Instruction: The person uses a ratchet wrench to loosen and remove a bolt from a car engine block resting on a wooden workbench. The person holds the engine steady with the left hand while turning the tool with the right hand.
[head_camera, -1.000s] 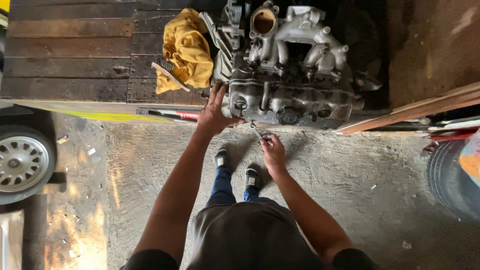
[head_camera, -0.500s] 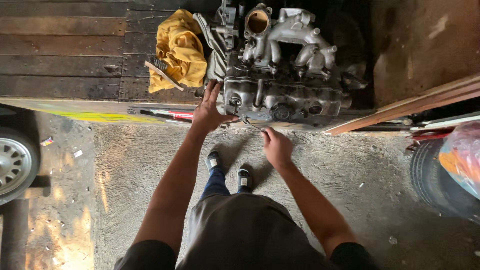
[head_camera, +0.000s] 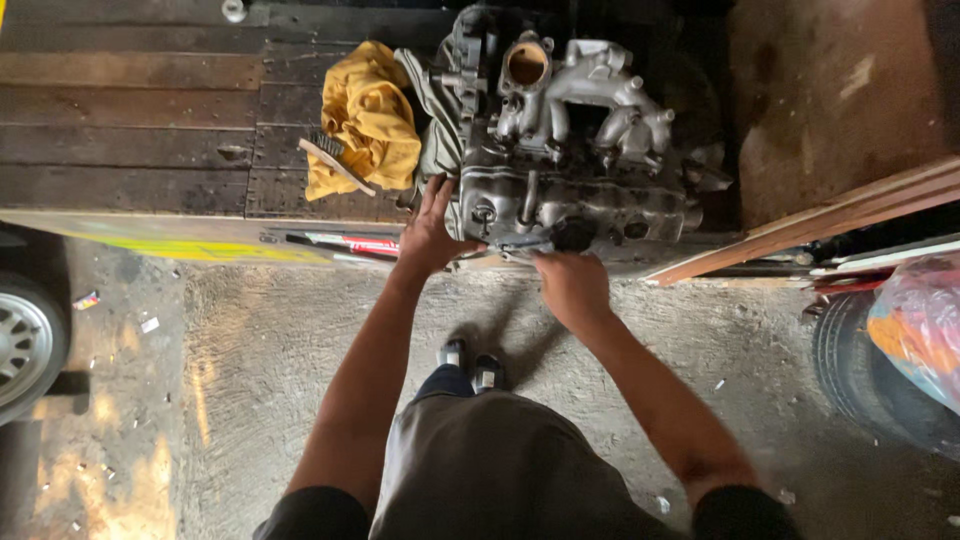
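A grey metal engine lies at the edge of a dark wooden deck. My left hand rests flat against the engine's near left corner, fingers spread. My right hand is closed around a slim metal tool, whose tip touches the engine's front face near the middle. The tool's handle is hidden in my fist. My two shoes stand on the concrete floor just below both hands.
A crumpled yellow cloth with a small brush on it lies left of the engine. A long wooden plank slants at the right. A car wheel sits at far left, a tyre and a coloured plastic bag at far right.
My right hand has risen from above the floor to the engine's front edge, bringing the tool against it. My left hand has stayed on the engine.
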